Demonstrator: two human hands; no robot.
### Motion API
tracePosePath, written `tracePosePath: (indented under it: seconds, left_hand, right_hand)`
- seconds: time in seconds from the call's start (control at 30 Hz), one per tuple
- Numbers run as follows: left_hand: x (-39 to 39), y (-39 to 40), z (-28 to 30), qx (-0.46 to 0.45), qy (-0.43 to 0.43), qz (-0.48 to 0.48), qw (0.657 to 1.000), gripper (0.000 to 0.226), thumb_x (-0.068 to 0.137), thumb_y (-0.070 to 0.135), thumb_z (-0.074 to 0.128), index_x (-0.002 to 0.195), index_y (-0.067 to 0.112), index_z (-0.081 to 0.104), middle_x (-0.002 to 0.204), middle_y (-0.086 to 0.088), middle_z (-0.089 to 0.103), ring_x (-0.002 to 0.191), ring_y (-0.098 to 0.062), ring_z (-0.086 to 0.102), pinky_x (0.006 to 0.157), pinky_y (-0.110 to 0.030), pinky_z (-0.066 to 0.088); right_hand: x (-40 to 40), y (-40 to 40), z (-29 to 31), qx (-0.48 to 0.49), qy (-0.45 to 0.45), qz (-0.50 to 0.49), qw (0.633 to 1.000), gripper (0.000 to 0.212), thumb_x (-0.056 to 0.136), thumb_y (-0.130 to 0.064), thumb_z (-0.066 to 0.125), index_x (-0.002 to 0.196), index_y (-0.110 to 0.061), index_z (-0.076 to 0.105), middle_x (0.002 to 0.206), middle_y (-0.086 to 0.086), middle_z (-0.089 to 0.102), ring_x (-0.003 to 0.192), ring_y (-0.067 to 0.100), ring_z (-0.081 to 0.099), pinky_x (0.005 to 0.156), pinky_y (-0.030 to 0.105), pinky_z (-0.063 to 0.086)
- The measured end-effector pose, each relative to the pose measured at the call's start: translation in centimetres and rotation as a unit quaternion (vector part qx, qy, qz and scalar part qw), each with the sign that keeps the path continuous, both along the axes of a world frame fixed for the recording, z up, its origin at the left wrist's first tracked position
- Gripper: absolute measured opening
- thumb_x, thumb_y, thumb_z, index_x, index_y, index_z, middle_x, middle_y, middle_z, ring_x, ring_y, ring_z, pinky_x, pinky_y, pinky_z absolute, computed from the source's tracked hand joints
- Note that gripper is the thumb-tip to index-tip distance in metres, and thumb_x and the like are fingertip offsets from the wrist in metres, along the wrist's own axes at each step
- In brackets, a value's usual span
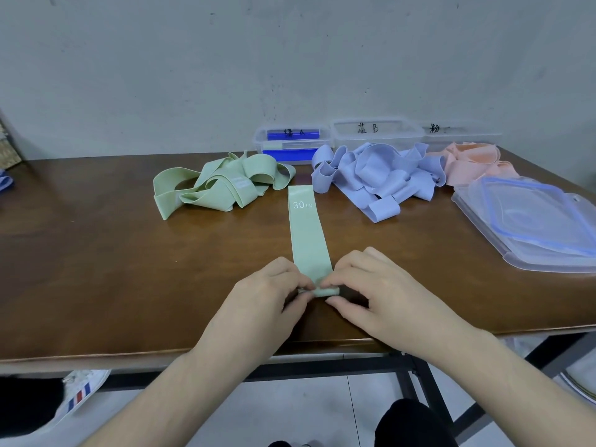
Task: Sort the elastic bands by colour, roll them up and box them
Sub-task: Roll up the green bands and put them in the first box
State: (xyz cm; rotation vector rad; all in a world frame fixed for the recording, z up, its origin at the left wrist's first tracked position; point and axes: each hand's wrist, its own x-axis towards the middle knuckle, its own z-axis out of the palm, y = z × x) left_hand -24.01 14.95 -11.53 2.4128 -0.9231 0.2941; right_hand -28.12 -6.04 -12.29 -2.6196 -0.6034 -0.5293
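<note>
A green elastic band (308, 230) marked "30 LB" lies flat on the brown table (96, 253), stretching away from me. Its near end is rolled into a small curl. My left hand (271, 291) and my right hand (371, 285) both pinch that rolled end between thumb and fingertips. Behind it sit a pile of green bands (219, 185), a pile of pale blue bands (377, 175) and a pile of pink bands (471, 162). Three clear boxes stand against the wall: the left box (292, 143), the middle box (377, 132) and the right box (461, 135).
Clear plastic lids with blue seals (532, 221) are stacked at the table's right edge. The table's front edge runs just below my wrists. A shoe (80, 391) shows on the floor at lower left.
</note>
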Motion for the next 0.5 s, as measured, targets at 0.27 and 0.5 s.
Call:
tracePosePath:
  seconds: [0.27,0.5]
  left_hand:
    - [0.0,0.1,-0.1,-0.008,-0.029,-0.016,0.999,0.008,0.091,0.022,0.069,0.098,0.025,0.072,0.098,0.018,0.055,0.075,0.012,0.049,0.067,0.002,0.036]
    - [0.8,0.3,-0.6,-0.003,-0.054,-0.023,0.998,0.016,0.081,0.014,0.08,0.095,0.021,0.076,0.094,0.014,0.066,0.079,0.005,0.047,0.076,0.006,0.033]
  right_hand:
    - [0.6,-0.1,0.4,0.009,0.033,-0.003,0.999,0.016,0.099,-0.026,0.062,0.112,-0.027,0.07,0.104,-0.015,0.059,0.094,0.005,0.046,0.083,0.029,0.049]
    - [1.3,-0.2,0.5,0.004,0.039,-0.011,0.999,0.022,0.101,-0.03,0.056,0.117,-0.029,0.072,0.104,-0.019,0.055,0.094,0.003,0.042,0.083,0.021,0.044]
